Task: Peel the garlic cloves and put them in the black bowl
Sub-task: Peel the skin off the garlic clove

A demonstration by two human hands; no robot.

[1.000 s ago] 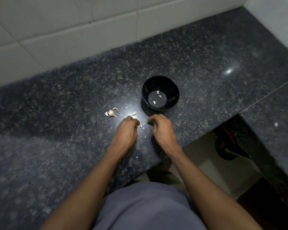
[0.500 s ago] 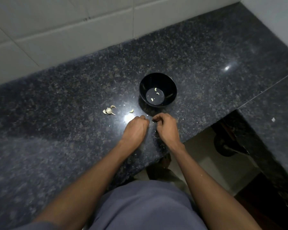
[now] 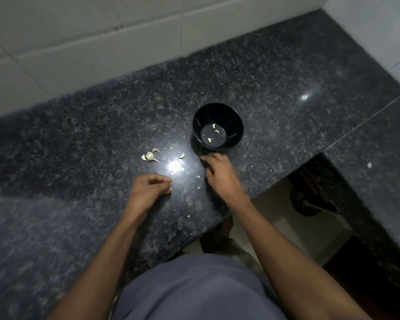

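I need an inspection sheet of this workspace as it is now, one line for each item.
Surface: dark speckled granite counter, glare spot.
Job's things: black bowl upright, three peeled cloves inside; garlic cluster and loose clove left of it.
Clutter: peel flakes between the hands.
Grippers: left hand fingers curled, something pale at its fingertips; right hand blurred beside the bowl, contents unclear.
Cables: nothing seen.
Surroundings: white tiled wall.

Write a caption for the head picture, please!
Two hands peel garlic beside a black bowl.
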